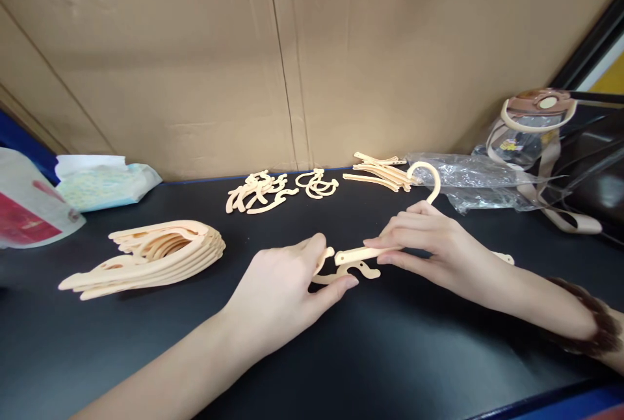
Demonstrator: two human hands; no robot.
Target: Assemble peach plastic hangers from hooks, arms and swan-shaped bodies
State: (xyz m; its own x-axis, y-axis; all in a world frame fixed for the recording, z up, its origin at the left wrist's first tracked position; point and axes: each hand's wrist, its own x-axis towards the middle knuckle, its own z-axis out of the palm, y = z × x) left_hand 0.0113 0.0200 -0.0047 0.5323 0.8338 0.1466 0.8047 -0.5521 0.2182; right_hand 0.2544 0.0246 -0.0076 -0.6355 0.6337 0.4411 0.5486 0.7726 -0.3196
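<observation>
My left hand [287,290] pinches a small cream plastic hook piece [348,272] low over the black table [341,355]. My right hand [439,244] grips a cream hanger bar [361,254] whose round hook [429,176] sticks up behind the fingers. The bar's far end [504,257] shows past my right wrist. The two parts meet between my hands.
A stack of cream hanger arms [151,254] lies at the left. Small hook pieces [263,192], rings [319,184] and thin bars [380,173] lie at the back. Clear plastic bag [468,179], a bottle with strap [531,124], tissue packs [104,179] and cardboard wall [292,49] surround them.
</observation>
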